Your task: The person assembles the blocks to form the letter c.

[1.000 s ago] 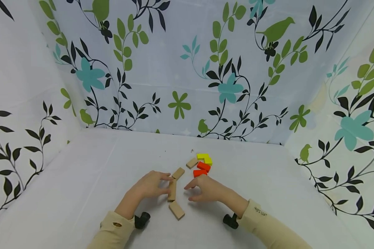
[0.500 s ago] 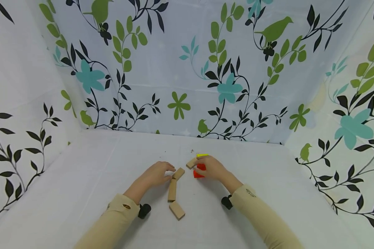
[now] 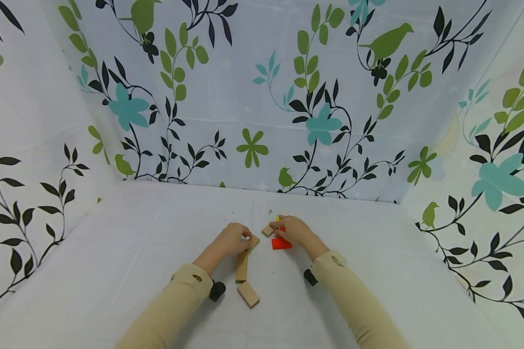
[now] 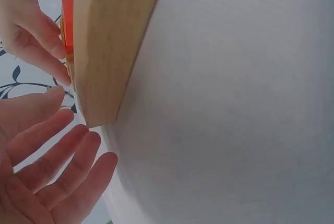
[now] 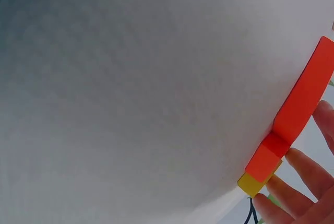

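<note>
Near the middle of the table, my left hand (image 3: 232, 238) is beside a plain wooden block (image 3: 255, 241), fingertips right at its left side. In the left wrist view its fingers (image 4: 78, 182) are loosely bent and spread, close to the end of a large foreground wooden block (image 4: 112, 57). My right hand (image 3: 299, 231) has its thumb and index finger about one end of a farther wooden block (image 3: 268, 231), pinching it. Its other fingers (image 5: 292, 198) lie along the red block (image 5: 302, 98) and the yellow block (image 5: 251, 185), which the hand mostly hides.
An upright-running wooden block (image 3: 242, 268) and a tilted one (image 3: 248, 294) continue the bent row toward the person. A second red block (image 3: 281, 243) lies just below the right hand. Patterned cloth (image 3: 227, 97) walls the back and sides of the white table (image 3: 157, 228).
The right hand has moved from beside the near red block up and over the red and yellow blocks to the farther wooden block. The left hand has moved forward and right along the row.
</note>
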Demonstrator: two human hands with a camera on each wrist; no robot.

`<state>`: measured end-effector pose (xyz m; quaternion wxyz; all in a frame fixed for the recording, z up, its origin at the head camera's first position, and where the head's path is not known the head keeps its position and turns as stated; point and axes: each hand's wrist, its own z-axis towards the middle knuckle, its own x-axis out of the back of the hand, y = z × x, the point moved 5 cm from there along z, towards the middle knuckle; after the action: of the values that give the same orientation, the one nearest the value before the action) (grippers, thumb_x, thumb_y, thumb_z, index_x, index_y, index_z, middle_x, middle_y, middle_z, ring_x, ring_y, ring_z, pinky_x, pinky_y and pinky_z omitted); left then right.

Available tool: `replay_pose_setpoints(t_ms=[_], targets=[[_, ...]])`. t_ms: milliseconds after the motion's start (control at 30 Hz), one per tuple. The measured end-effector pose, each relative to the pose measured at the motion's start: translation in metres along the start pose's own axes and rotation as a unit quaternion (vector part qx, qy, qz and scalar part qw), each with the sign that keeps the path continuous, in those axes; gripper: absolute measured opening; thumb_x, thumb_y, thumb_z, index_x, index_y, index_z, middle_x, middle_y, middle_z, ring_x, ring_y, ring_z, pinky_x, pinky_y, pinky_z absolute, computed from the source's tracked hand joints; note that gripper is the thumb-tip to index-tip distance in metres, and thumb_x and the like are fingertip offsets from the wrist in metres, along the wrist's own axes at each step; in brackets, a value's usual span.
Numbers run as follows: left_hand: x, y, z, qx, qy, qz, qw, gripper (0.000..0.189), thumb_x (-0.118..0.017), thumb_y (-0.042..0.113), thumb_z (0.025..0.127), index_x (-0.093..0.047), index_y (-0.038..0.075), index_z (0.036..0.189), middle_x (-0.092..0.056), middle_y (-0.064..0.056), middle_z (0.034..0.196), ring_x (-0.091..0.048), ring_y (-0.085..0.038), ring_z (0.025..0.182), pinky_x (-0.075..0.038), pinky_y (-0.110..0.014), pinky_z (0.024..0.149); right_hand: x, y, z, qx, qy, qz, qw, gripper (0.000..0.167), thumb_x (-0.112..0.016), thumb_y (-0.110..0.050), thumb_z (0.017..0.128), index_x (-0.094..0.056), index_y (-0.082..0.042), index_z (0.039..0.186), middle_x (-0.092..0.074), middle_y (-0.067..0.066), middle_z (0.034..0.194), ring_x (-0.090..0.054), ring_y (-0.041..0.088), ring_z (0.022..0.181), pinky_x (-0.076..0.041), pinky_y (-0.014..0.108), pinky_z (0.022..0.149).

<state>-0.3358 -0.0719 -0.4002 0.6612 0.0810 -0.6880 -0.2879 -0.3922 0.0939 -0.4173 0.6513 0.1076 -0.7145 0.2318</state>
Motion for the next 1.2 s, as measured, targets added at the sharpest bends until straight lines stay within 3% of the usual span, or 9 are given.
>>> replay_pose_setpoints(t_ms=[267,500,700,1000,1200], targets=[[0.001,0.001,0.0,0.025,-0.002,-0.009,0.9996,0.023,-0.064,0.012,0.084,-0.066,0.002,0.104,-0.063,-0.01,0.094,-0.056,-0.017,0.076,-0.047,-0.028,0.063,0.011,-0.013,-0.004,0.036,0.034,-0.059,0.9971,0.026,-0.061,-0.023,0.088,-0.067,-0.018,0.113,-0.064,0.004,0.105,-0.057,0.02,0.097,-0.044,0.032,0.086],[0.001,0.0,0.0,0.026,0.0,-0.002,0.9997,0.023,-0.065,0.013,0.084,-0.066,0.002,0.104,-0.064,-0.009,0.089,-0.057,-0.016,0.073,-0.047,-0.028,0.062,0.018,-0.028,-0.01,0.037,0.041,-0.055,0.997,0.02,-0.069,-0.024,0.082,-0.073,-0.017,0.101,-0.06,0.001,0.081,-0.05,0.013,0.07,-0.041,0.022,0.061],[-0.002,-0.003,0.002,0.032,-0.003,0.001,0.9995,0.023,-0.066,0.014,0.084,-0.066,0.003,0.104,-0.064,-0.007,0.087,-0.057,-0.015,0.072,-0.047,-0.029,0.063,0.015,-0.031,-0.01,0.021,0.039,-0.067,0.9967,0.018,-0.069,-0.027,0.081,-0.074,-0.02,0.097,-0.058,-0.001,0.08,-0.048,0.011,0.07,-0.04,0.021,0.06],[-0.002,-0.002,0.002,0.02,0.002,0.021,0.9996,0.018,-0.067,0.013,0.083,-0.068,0.004,0.098,-0.063,-0.004,0.08,-0.055,-0.013,0.066,-0.044,-0.026,0.057,0.014,-0.031,-0.011,0.003,0.054,-0.041,0.9977,0.016,-0.071,-0.028,0.08,-0.075,-0.017,0.092,-0.063,0.0,0.086,-0.056,0.016,0.08,-0.047,0.028,0.066],[-0.002,0.001,0.003,0.027,-0.002,0.024,0.9994,0.018,-0.067,0.013,0.082,-0.069,0.004,0.098,-0.062,-0.002,0.078,-0.054,-0.012,0.065,-0.044,-0.025,0.058,0.014,-0.031,-0.012,-0.01,0.068,-0.029,0.9972,0.019,-0.071,-0.028,0.08,-0.074,-0.012,0.09,-0.062,0.001,0.084,-0.055,0.016,0.075,-0.047,0.027,0.063]])
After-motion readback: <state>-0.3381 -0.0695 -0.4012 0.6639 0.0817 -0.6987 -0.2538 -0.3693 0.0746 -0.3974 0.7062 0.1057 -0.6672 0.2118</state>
